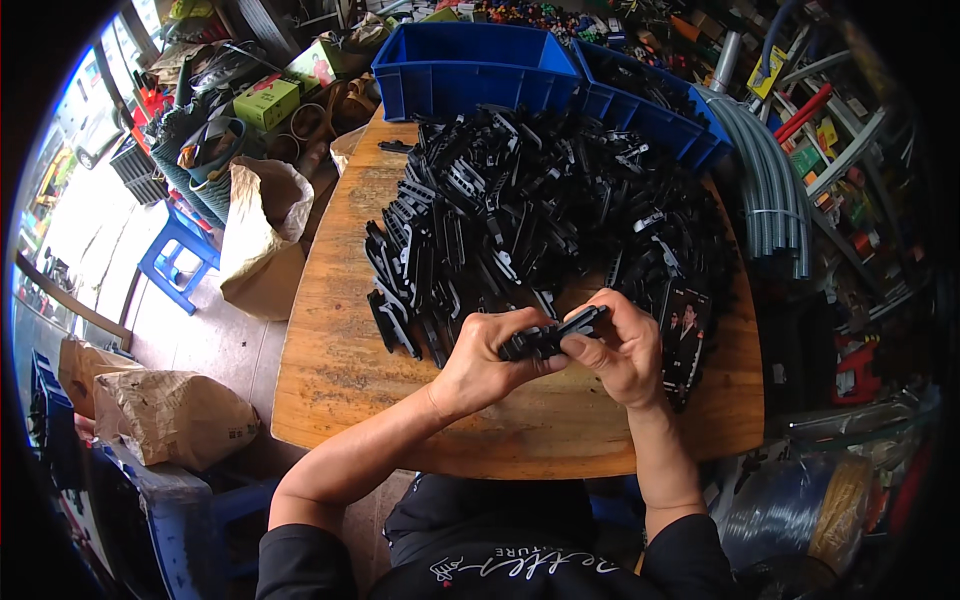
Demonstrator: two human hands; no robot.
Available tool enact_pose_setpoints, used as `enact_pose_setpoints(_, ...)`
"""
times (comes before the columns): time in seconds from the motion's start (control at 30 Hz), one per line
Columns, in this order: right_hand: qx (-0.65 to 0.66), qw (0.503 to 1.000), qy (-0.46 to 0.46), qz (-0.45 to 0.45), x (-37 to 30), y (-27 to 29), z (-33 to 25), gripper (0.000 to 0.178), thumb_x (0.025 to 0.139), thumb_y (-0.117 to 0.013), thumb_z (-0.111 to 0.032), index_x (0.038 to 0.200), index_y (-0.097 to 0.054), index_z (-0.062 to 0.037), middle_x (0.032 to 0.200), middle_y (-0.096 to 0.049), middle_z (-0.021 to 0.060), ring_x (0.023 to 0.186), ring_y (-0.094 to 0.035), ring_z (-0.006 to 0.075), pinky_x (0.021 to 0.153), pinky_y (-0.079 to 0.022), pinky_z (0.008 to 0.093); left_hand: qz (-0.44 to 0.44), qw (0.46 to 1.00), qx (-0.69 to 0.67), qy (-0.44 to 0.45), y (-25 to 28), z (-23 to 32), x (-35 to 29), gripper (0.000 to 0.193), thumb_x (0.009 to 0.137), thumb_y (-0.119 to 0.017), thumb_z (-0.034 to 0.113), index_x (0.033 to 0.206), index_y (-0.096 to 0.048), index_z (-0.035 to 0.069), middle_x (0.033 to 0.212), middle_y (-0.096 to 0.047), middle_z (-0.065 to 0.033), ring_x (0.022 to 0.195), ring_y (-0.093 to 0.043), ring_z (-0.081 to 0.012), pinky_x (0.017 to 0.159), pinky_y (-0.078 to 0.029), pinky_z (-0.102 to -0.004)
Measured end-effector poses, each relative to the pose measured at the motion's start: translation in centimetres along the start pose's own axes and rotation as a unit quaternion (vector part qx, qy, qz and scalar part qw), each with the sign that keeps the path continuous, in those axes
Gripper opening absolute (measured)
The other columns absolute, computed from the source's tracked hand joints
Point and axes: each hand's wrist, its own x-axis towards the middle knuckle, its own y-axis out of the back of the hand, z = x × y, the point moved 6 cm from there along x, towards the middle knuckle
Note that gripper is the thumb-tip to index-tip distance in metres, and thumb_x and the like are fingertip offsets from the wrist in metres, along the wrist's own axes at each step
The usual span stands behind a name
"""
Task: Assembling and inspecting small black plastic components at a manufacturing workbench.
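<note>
Over the near part of the wooden table, both hands meet at a black plastic part [540, 343]. My left hand [478, 357] is closed round its left end, with the thumb along the top. At the other end, my right hand [622, 350] pinches a slim, ridged black piece between thumb and fingers. Whether this is one part or two pressed together, I cannot tell. Just beyond the hands spreads a large heap of similar black plastic parts [520, 200]. Beside my right hand lies a dark rectangular object [683, 335] with a picture of people in suits.
Two blue bins stand at the table's far edge, a left bin [475, 80] and a right bin [655, 95] holding black parts. The wooden table [335, 330] has rounded edges. Grey hoses [765, 190] hang at right. Paper sacks [265, 235] and a blue stool [180, 255] stand at left.
</note>
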Motion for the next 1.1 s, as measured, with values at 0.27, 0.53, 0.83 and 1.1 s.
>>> enact_pose_setpoints(0.27, 0.130, 0.991, -0.026, -0.009, 0.4, -0.3, 0.6, 0.033, 0.083, -0.067, -0.033, 0.086, -0.060, -0.0010, 0.073, -0.055, 0.0003, 0.065, -0.047, 0.0047, 0.059, -0.038, 0.0198, 0.016, 0.999, -0.002, 0.044, -0.3, -0.5, -0.3, 0.036, 0.072, -0.078, 0.022, 0.093, -0.062, -0.002, 0.074, -0.063, -0.0060, 0.067, -0.057, -0.0083, 0.062, -0.046, -0.0241)
enact_pose_setpoints(0.53, 0.028, 0.999, 0.041, 0.020, 0.6, 0.1, 0.5, 0.032, 0.088, -0.060, -0.034, 0.086, -0.060, -0.0019, 0.075, -0.056, 0.0008, 0.069, -0.050, 0.0082, 0.063, -0.040, 0.0210, 0.045, 0.998, 0.008, -0.042, -0.4, 0.1, 0.0, 0.041, 0.072, -0.078, 0.026, 0.096, -0.061, -0.002, 0.077, -0.065, -0.0130, 0.072, -0.063, -0.0156, 0.064, -0.049, -0.0301)
enact_pose_setpoints(0.83, 0.067, 0.994, -0.055, 0.068, -0.3, -1.5, 1.4, 0.038, 0.095, -0.048, -0.034, 0.112, -0.053, -0.0007, 0.102, -0.058, 0.0078, 0.098, -0.054, 0.0149, 0.089, -0.039, 0.0265, -0.014, 0.947, -0.253, 0.197, -1.4, -2.4, -0.7, 0.050, 0.087, -0.059, 0.038, 0.122, -0.042, 0.006, 0.084, -0.058, -0.0023, 0.061, -0.050, -0.0078, 0.049, -0.040, -0.0205)
enact_pose_setpoints(1.1, 0.009, 0.984, -0.009, 0.178, -2.1, -3.7, 1.0, 0.052, 0.089, -0.058, -0.019, 0.133, -0.035, -0.0003, 0.127, -0.045, 0.0130, 0.119, -0.043, 0.0206, 0.101, -0.033, 0.0331, -0.017, 0.833, -0.525, 0.172, -5.1, -1.8, 0.2, 0.065, 0.094, -0.043, 0.045, 0.145, -0.017, 0.014, 0.146, -0.025, -0.0059, 0.130, -0.030, -0.0182, 0.107, -0.025, -0.0361)
